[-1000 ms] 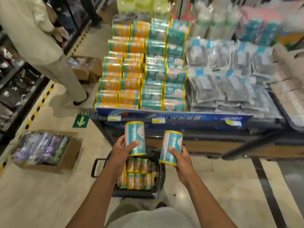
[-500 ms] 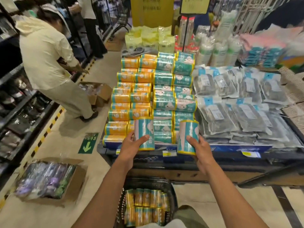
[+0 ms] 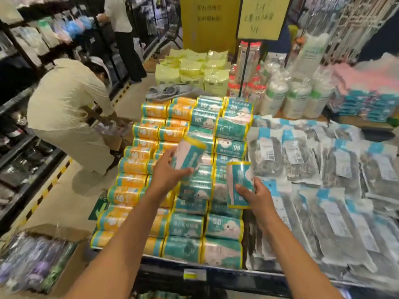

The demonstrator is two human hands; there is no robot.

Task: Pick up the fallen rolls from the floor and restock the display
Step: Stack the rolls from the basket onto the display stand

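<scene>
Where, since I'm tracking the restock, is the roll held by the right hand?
In the head view, the teal roll stands upright in the right hand, right of centre, above the right column of stacked teal rolls and beside the grey packets.

Your left hand [image 3: 168, 172] grips a teal roll [image 3: 190, 153] smeared by motion; its print is unreadable. Your right hand [image 3: 257, 197] covers the second roll's [image 3: 238, 180] lower right corner. The yellow sign's [image 3: 210, 29] lettering is too blurred to read.

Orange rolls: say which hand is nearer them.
Left. The left hand, gripping a teal roll, is over the orange rolls; the right hand grips another beside the grey packets.
</scene>
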